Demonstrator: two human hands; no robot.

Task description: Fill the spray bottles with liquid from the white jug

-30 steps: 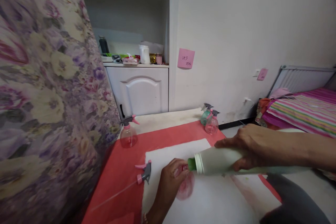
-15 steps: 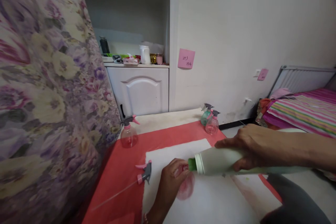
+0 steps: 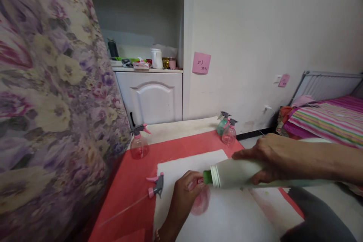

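My left hand (image 3: 185, 193) is closed round the neck of a clear pink spray bottle (image 3: 200, 202), which stands on white paper without its spray head. My right hand (image 3: 269, 159) grips a large pale green bottle (image 3: 235, 174), tipped nearly level. Its green spout (image 3: 207, 177) meets the mouth of the pink bottle beside my left fingers. Whether liquid is flowing cannot be made out. Left of my left hand lies a grey and pink spray head (image 3: 157, 186) with its thin tube stretched across the red cloth.
One pink spray bottle (image 3: 139, 147) stands at the table's left; a green one (image 3: 222, 124) and another pink one (image 3: 229, 135) stand at the far right corner. A floral curtain (image 3: 56, 121) hangs left, a white cabinet (image 3: 155, 98) stands behind, and a bed (image 3: 334, 113) is at right.
Hardly anything differs. Both hands, the tipped green bottle and the pink bottle keep their places.
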